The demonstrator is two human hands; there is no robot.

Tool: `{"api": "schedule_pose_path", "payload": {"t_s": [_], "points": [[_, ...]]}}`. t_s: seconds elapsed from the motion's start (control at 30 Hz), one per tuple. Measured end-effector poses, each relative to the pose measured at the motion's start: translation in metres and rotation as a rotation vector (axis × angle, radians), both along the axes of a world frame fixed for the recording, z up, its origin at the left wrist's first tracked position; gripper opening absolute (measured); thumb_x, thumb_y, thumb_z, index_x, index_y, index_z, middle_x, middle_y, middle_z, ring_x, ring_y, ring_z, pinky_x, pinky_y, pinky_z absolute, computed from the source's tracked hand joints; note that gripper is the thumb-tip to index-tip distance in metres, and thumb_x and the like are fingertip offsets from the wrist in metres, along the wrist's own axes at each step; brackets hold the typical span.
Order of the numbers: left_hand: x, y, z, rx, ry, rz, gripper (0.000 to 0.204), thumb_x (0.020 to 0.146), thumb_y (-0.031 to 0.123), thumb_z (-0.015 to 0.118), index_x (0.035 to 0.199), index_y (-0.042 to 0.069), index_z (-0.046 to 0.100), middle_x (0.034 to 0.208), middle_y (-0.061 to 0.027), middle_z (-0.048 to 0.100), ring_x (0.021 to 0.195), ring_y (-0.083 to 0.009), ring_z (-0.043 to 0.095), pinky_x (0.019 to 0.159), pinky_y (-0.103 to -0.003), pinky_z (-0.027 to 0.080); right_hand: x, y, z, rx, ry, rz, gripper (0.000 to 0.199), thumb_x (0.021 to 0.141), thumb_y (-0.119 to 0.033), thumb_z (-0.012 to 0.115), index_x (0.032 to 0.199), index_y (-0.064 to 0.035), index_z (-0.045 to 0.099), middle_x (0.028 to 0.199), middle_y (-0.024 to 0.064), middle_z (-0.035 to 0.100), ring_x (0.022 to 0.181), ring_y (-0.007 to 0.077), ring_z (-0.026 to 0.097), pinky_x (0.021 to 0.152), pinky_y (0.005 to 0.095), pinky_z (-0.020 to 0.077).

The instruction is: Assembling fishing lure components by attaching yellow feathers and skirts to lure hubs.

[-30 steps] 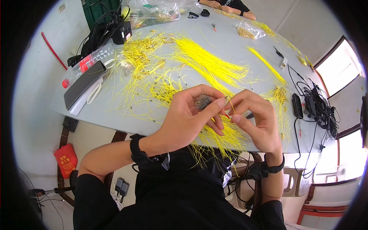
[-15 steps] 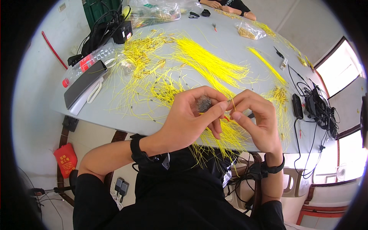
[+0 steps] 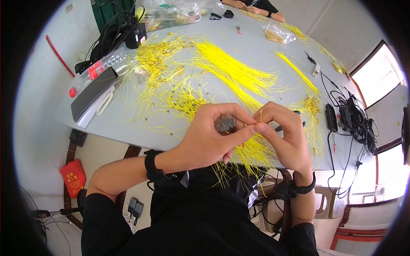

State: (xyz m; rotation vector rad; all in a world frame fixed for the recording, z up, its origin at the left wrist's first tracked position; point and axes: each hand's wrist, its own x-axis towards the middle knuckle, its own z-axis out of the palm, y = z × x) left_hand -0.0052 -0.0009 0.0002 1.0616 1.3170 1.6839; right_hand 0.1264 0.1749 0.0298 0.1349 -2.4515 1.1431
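Note:
In the curl of my left hand [image 3: 207,134] sits a grey, bristly bundle [image 3: 225,123], its exact kind unclear. The thumb and forefinger of that hand are pinched, meeting the pinched fingertips of my right hand [image 3: 282,132]. A thin yellow string [image 3: 261,114] rises from between the right fingertips; anything smaller there is hidden. Below both hands, loose yellow strings [image 3: 256,158] hang over the table edge. A small red tip [image 3: 243,145] shows under my left thumb. Behind my right hand, a dark object [image 3: 297,112] is partly covered.
A long bundle of yellow strings [image 3: 232,70] lies ahead, with tangled ones [image 3: 158,57] to its left. At left are a plastic bottle [image 3: 100,68] and a grey box-like object [image 3: 95,96]. Black cables [image 3: 356,121] crowd the right edge. Another person's arms [image 3: 256,10] rest at the far side.
My fingertips have come together, the right hand shifting slightly left. My left hand has turned a little, its lower fingers curling in, and the grey bundle shows more fully.

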Motion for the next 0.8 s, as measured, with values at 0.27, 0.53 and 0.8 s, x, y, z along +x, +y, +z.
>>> {"api": "schedule_pose_path", "payload": {"t_s": [0.27, 0.53, 0.8], "points": [[0.004, 0.004, -0.004, -0.013, -0.09, -0.008, 0.011, 0.1, 0.005, 0.072, 0.102, -0.005, 0.069, 0.078, -0.0058, 0.07, 0.061, -0.0088, 0.068, 0.054, -0.024, 0.056, 0.004, 0.001, 0.0, 0.167, 0.039, -0.128, 0.014, 0.093, -0.008, 0.072, 0.088, 0.0015, 0.063, 0.083, 0.0121, 0.062, 0.078, 0.0317, 0.059, 0.076, 0.0371, 0.0448], [0.005, 0.005, -0.006, 0.007, -0.013, 0.037, 0.008, 0.1, 0.003, 0.072, 0.1, -0.005, 0.068, 0.076, -0.0043, 0.069, 0.065, -0.0092, 0.07, 0.059, -0.024, 0.058, 0.002, 0.003, -0.001, 0.237, 0.103, -0.196, 0.013, 0.092, -0.004, 0.07, 0.086, -0.0003, 0.059, 0.081, 0.0091, 0.061, 0.076, 0.0274, 0.058, 0.08, 0.0372, 0.0411], [0.004, 0.003, -0.005, -0.007, -0.029, 0.086, 0.009, 0.101, 0.003, 0.071, 0.102, -0.005, 0.068, 0.087, -0.0075, 0.069, 0.068, -0.0106, 0.071, 0.061, -0.025, 0.06, 0.026, 0.054, 0.022, -0.066, 0.495, -0.486, 0.028, 0.11, -0.012, 0.053, 0.084, -0.0018, 0.06, 0.083, 0.0043, 0.059, 0.069, 0.0101, 0.057, 0.065, 0.0259, 0.0451]]}}
